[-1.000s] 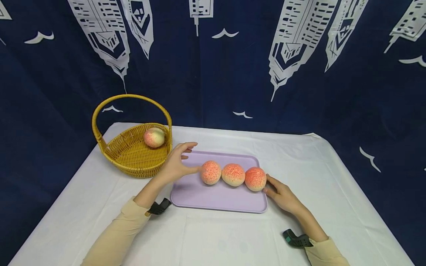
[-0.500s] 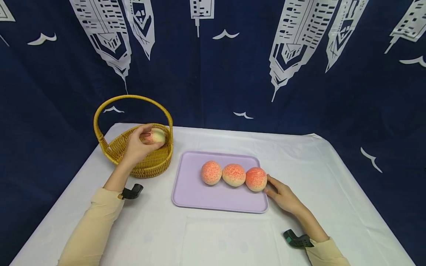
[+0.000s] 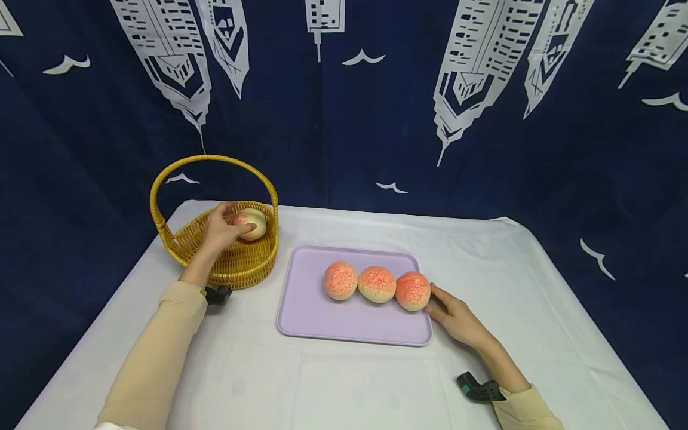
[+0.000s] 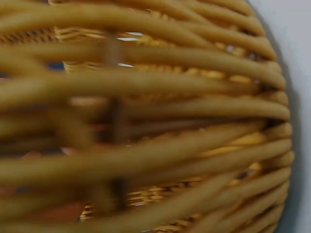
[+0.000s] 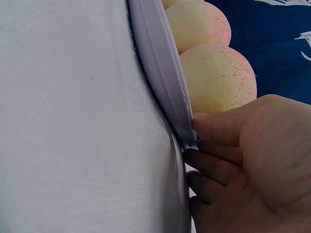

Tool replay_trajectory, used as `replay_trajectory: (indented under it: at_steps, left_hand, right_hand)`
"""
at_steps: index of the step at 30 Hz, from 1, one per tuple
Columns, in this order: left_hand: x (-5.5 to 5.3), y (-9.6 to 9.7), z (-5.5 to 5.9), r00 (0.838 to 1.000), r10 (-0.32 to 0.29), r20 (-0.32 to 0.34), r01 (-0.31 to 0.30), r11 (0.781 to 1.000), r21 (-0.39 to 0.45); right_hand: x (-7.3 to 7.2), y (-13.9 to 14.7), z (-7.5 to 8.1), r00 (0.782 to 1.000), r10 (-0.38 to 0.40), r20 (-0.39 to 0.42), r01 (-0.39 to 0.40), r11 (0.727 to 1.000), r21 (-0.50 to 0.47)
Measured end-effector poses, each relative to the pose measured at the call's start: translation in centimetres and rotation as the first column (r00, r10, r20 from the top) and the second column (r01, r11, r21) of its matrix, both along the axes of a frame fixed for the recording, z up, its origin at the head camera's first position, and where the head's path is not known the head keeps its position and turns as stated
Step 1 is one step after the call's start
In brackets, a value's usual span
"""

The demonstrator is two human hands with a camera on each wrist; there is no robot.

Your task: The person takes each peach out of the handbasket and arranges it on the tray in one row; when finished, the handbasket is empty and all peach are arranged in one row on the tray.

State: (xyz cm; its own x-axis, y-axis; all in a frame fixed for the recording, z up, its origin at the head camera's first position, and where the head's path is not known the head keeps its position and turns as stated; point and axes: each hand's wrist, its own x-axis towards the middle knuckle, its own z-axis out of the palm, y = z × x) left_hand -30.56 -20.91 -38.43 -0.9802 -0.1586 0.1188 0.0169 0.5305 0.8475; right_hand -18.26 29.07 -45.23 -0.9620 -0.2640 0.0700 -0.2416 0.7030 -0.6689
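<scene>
A yellow wicker basket (image 3: 239,278) with a tall handle stands at the back left. My left hand (image 3: 217,231) reaches into it and holds a pink-and-cream peach (image 3: 258,219), thumb across the front and fingers on the far left side. Only blurred wickerwork (image 4: 146,160) fills the left wrist view, hiding that hand. Three peaches, left (image 3: 340,280), middle (image 3: 377,284) and right (image 3: 412,291), sit in a row on a lilac tray (image 3: 333,322). At the tray's right edge, my right hand (image 3: 461,319) pinches the rim beside the right peach, thumb uppermost in the right wrist view.
A white cloth (image 3: 301,388) covers the table. Behind it hangs a dark blue curtain (image 3: 376,131) with white buildings and birds. The basket's handle (image 3: 215,158) arches above the left hand. Dark bands are worn on both wrists.
My left hand has moved from the tray's left side into the basket, closing round the peach there. My right hand and the three tray peaches have stayed in place.
</scene>
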Motion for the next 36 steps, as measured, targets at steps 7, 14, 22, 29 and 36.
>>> replay_trajectory:
  at_steps: [7,14,22,29,36]
  left_hand:
    - [-1.2,-0.3,-1.0,0.996,0.001,0.090,-0.007,0.997,0.074]
    - [-1.5,-0.3,-1.4,0.992,-0.022,0.121,0.008,0.994,0.113]
    - [-1.5,-0.3,-1.7,0.990,-0.025,0.135,0.011,0.995,0.103]
    - [-1.1,-0.1,-1.5,0.990,-0.019,0.137,0.012,0.999,0.049]
    - [-1.1,0.0,-1.7,0.988,-0.039,0.147,0.037,0.999,0.016]
  right_hand:
    - [0.0,0.0,0.2,1.000,-0.001,0.000,0.001,1.000,0.008]
    - [-0.2,-0.2,0.1,1.000,-0.005,0.000,0.005,1.000,0.013]
    - [-0.1,-0.2,0.1,1.000,-0.003,0.008,0.003,1.000,0.011]
    - [0.0,-0.2,0.3,1.000,-0.002,0.009,0.002,1.000,0.015]
    - [0.1,-0.2,0.0,0.999,0.002,-0.048,-0.002,1.000,-0.006]
